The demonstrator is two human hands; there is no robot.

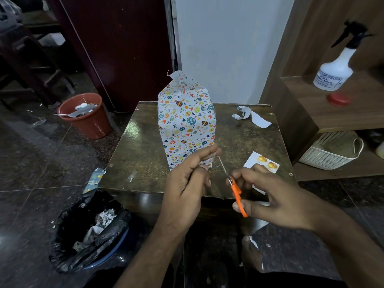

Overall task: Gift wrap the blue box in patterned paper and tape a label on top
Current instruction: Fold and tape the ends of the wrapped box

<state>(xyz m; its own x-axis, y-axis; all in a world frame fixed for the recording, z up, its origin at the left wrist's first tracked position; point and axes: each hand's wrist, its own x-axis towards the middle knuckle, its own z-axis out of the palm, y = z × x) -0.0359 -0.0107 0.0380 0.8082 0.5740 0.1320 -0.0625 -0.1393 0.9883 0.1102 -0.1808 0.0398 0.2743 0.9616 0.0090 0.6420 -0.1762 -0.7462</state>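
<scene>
The wrapped box [186, 125] is standing upright on the table [239, 146], just beyond both hands. The left hand [187, 183], nearer it, is pinching clear tape [213, 157]; the right hand [276, 196] is gripping scissors [235, 190] alongside.

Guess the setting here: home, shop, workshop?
Most likely a home room, floor-level craft spot. Cues: a low wooden table on polished stone flooring, a shelf unit holding a spray bottle and woven basket, and a maroon fridge-like appliance behind.
</scene>
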